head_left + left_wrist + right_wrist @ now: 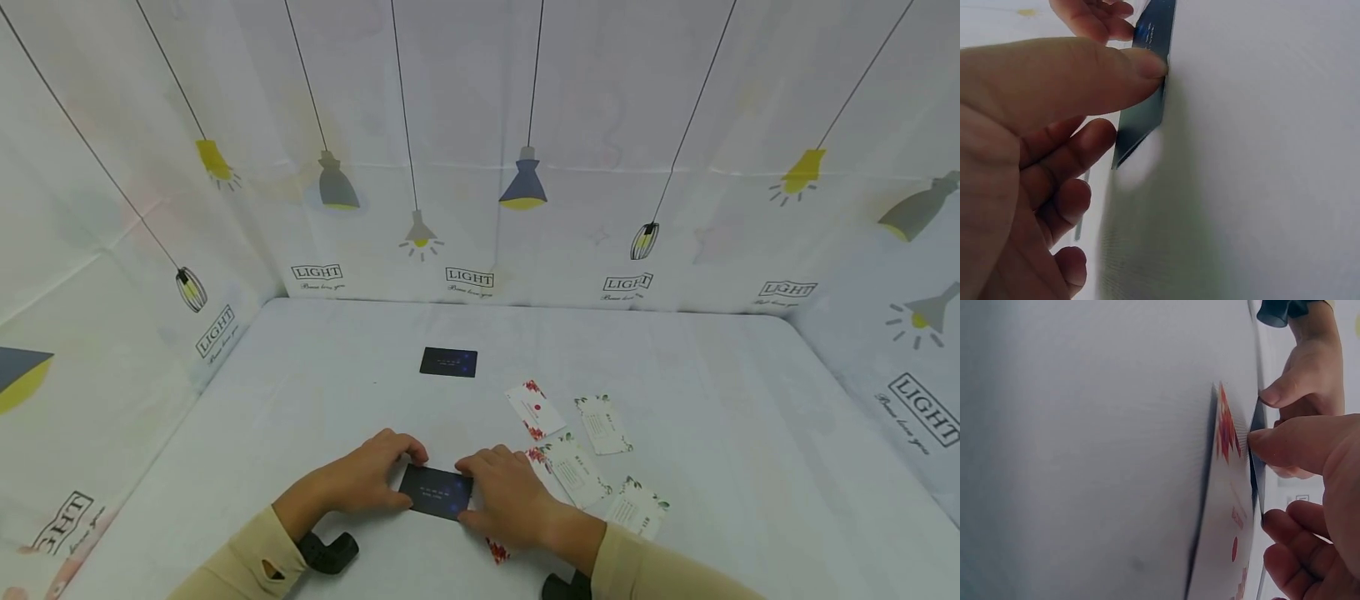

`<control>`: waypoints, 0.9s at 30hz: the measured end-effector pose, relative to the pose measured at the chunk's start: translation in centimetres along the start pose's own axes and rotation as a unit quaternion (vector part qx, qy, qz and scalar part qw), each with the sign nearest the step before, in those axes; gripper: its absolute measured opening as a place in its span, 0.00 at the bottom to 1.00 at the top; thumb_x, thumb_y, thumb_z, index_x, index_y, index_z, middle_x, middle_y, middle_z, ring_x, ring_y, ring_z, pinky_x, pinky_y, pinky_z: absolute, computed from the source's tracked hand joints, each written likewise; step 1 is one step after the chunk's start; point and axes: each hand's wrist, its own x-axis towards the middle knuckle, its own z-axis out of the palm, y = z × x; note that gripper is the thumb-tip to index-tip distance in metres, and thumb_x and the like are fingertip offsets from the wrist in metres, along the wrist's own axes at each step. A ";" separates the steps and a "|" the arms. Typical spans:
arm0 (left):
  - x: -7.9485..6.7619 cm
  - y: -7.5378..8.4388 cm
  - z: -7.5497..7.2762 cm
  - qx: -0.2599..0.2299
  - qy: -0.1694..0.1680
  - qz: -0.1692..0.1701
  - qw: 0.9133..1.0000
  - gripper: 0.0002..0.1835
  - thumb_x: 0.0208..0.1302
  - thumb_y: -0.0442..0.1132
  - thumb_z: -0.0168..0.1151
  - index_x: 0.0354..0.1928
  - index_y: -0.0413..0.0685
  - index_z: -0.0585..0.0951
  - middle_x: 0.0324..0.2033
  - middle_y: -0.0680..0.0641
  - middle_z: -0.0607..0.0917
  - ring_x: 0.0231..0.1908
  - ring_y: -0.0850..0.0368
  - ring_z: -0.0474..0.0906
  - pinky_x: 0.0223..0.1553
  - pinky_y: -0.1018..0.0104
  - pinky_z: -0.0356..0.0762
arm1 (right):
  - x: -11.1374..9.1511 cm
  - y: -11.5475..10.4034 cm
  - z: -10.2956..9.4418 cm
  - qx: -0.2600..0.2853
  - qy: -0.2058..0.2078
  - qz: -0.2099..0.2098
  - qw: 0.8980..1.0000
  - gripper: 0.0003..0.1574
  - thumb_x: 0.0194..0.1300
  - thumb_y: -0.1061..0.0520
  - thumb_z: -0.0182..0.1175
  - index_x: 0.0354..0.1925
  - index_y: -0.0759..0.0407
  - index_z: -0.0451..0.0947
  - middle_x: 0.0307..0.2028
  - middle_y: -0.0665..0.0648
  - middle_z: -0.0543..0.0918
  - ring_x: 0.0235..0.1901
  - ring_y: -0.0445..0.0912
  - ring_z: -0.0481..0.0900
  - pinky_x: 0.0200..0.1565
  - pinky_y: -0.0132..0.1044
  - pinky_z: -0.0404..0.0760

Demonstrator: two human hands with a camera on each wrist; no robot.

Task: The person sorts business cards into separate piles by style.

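Note:
A dark blue-black card point(435, 492) is held between both hands near the front of the table. At its left end the left hand point(363, 475) pinches it by the long edges, thumb on the near edge and fingertips on the far one. The right hand point(510, 496) grips the right end the same way. In the left wrist view the card point(1141, 122) stands slightly off the white cloth. A white card with red flowers point(1219, 506) lies close under the right hand in the right wrist view, largely hidden from the head view.
Farther back lies a second dark card point(448, 362). To the right are several white cards, among them a red-flowered card point(535, 410) and green-leaved cards point(603, 425), some overlapping. A white tablecloth point(300, 375) covers the table; a lamp-printed curtain point(465, 100) hangs behind.

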 end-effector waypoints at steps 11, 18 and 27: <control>0.0 -0.1 0.1 -0.029 0.021 -0.012 0.999 0.26 0.53 0.40 0.76 0.53 0.50 0.77 0.47 0.55 0.74 0.50 0.53 0.70 0.54 0.52 0.71 | 0.1 0.6 0.0 0.002 0.014 -0.010 1.000 0.38 0.61 0.42 0.68 0.64 0.57 0.73 0.56 0.52 0.79 0.54 0.48 0.72 0.58 0.49 0.70; 0.0 -0.1 0.0 -0.043 0.034 -0.013 0.998 0.26 0.54 0.41 0.76 0.54 0.51 0.76 0.48 0.55 0.74 0.51 0.53 0.69 0.54 0.52 0.70 | 0.2 0.9 0.1 0.004 0.035 -0.004 0.999 0.41 0.59 0.40 0.70 0.63 0.59 0.73 0.56 0.54 0.79 0.54 0.50 0.73 0.59 0.50 0.70; 0.1 -0.2 -0.1 -0.050 0.088 -0.027 0.994 0.32 0.53 0.42 0.79 0.60 0.55 0.75 0.57 0.52 0.74 0.57 0.50 0.69 0.58 0.46 0.69 | 0.6 1.3 -1.0 0.025 0.098 -0.010 0.995 0.38 0.59 0.45 0.72 0.62 0.61 0.74 0.55 0.56 0.80 0.52 0.50 0.74 0.56 0.50 0.72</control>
